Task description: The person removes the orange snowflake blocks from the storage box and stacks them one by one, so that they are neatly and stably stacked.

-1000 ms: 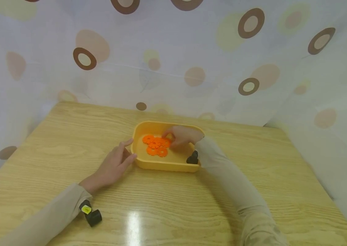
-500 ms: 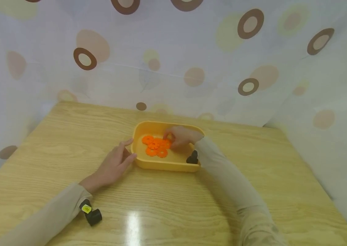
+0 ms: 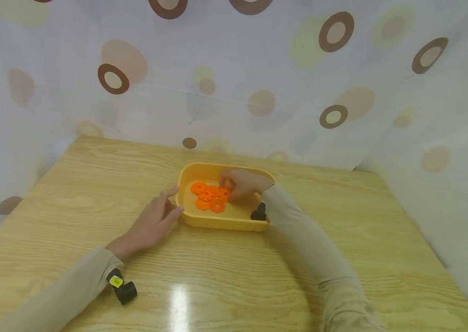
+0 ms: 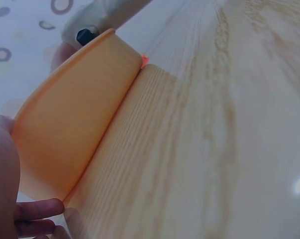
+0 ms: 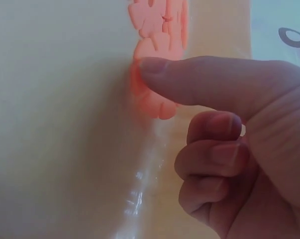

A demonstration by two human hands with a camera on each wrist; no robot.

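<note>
A yellow-orange plastic bin (image 3: 225, 223) stands on the wooden table, with several orange notched discs (image 3: 205, 203) overlapping in its left half. My right hand (image 3: 242, 183) reaches into it from the right and pinches a disc at the right side of the pile. In the right wrist view the thumb (image 5: 189, 77) lies across this orange disc (image 5: 162, 47), other fingers curled below; the index fingertip is hidden. My left hand (image 3: 153, 223) rests against the bin's left end, thumb and index finger spread at the rim. Its lower fingers (image 4: 38, 209) extend near the bin's base corner.
A black wrist camera (image 3: 260, 212) on the right sleeve overlaps the bin's near right corner. Another black camera (image 3: 124, 290) sits on the left sleeve. Wooden tabletop (image 3: 225, 276) surrounds the bin, and a white patterned curtain (image 3: 234, 124) hangs along the back and sides.
</note>
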